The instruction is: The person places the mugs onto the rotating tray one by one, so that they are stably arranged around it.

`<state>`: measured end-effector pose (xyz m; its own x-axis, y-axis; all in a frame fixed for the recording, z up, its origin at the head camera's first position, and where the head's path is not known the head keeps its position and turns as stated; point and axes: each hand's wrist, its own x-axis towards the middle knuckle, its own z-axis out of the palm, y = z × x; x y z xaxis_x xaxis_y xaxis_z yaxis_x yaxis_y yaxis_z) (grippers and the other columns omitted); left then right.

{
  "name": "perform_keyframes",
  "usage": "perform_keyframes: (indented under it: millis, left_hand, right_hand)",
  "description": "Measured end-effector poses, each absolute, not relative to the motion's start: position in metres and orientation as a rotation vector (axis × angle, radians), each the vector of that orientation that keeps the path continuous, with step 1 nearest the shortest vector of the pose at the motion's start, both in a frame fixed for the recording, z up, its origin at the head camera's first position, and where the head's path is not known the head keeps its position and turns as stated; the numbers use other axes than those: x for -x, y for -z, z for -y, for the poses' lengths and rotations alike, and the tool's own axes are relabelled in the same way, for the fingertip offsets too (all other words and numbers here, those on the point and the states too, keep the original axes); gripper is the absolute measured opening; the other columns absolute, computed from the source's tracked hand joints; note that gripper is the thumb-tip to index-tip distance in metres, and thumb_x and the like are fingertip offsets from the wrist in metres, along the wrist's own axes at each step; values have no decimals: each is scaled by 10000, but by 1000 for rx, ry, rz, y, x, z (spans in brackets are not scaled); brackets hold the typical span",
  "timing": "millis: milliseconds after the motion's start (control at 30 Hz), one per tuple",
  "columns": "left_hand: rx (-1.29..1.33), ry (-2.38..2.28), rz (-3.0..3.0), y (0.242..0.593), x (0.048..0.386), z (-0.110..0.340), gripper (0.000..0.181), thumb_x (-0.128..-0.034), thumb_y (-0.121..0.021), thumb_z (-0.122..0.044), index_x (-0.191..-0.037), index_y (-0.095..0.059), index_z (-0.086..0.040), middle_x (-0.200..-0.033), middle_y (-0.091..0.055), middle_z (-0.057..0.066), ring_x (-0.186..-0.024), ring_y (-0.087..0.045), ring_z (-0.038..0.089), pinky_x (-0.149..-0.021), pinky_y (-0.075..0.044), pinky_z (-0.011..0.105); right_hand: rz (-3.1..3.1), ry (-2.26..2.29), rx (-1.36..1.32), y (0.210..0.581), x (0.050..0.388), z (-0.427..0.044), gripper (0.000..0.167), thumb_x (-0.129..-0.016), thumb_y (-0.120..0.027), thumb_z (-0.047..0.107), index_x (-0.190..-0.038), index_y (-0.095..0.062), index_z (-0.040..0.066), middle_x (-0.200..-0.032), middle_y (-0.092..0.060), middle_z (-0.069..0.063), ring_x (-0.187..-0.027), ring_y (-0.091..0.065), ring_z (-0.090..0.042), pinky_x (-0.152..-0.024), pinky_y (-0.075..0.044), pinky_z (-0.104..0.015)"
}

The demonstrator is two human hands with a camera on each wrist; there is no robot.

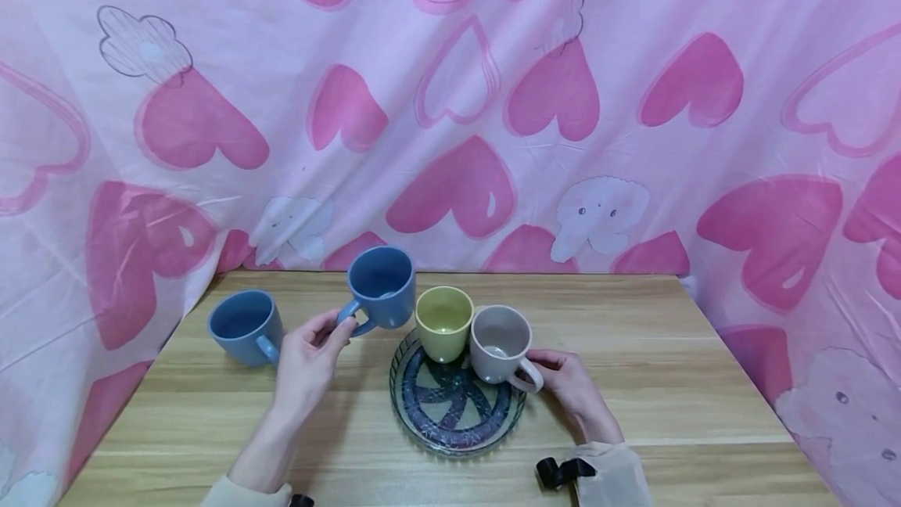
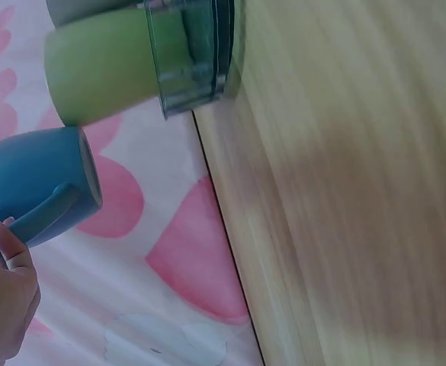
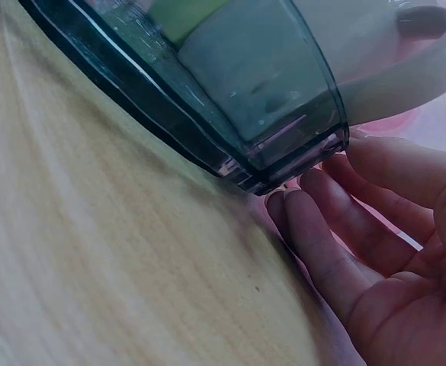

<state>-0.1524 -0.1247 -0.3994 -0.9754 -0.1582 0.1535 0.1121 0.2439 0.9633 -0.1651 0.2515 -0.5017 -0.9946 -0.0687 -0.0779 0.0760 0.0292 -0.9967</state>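
My left hand (image 1: 310, 362) pinches the handle of a blue mug (image 1: 385, 292), held upright in the air beyond the tray's left back side. In the left wrist view this blue mug (image 2: 36, 183) is off the table, close to a yellow-green cup (image 2: 104, 65). The yellow-green cup (image 1: 443, 327) and a pale pinkish-grey mug (image 1: 498, 344) stand side by side on a round glass tray (image 1: 457, 440) with a dark bow pattern. With thumb and fingertips my right hand (image 1: 572, 391) grips the tray's right edge, below the pinkish-grey mug's handle (image 3: 421, 84).
A second blue mug (image 1: 245, 329) stands at the table's left, near my left wrist, its handle toward me. The wooden table (image 1: 676, 413) ends at a pink heart-patterned cloth (image 1: 450, 100) behind and at both sides.
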Motion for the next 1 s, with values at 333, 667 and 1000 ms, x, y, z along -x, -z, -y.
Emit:
perform_keyframes:
  millis: [333,667,1000]
  left_hand:
    - [-87,1833,2317,395,125,124,283,-960,-643,-218,-1176,-674,-36,-1040,-676,133,-892,-618,186,-783,-525,195]
    - [-90,1889,2296,393,107,117,256,-952,-654,-175,-1156,-680,-23,-1013,-653,134,-884,-618,207,-785,-530,209]
    - [107,1953,2193,397,94,101,168,-914,-675,-47,-1062,-696,30,-929,-671,142,-808,-636,158,-718,-549,236]
  right_hand:
    - [-2206,2095,-42,497,164,-249,296,-905,-629,-54,-1183,-601,-154,-1138,-664,-224,-1010,-626,-132,-839,-525,-255]
    - [-2182,2113,-32,499,164,-249,303,-908,-628,-50,-1187,-593,-162,-1136,-664,-223,-1011,-627,-130,-842,-525,-254]
    - [-2208,2103,-34,501,164,-250,300,-904,-633,-47,-1183,-602,-151,-1138,-665,-221,-1006,-629,-121,-847,-522,-252]
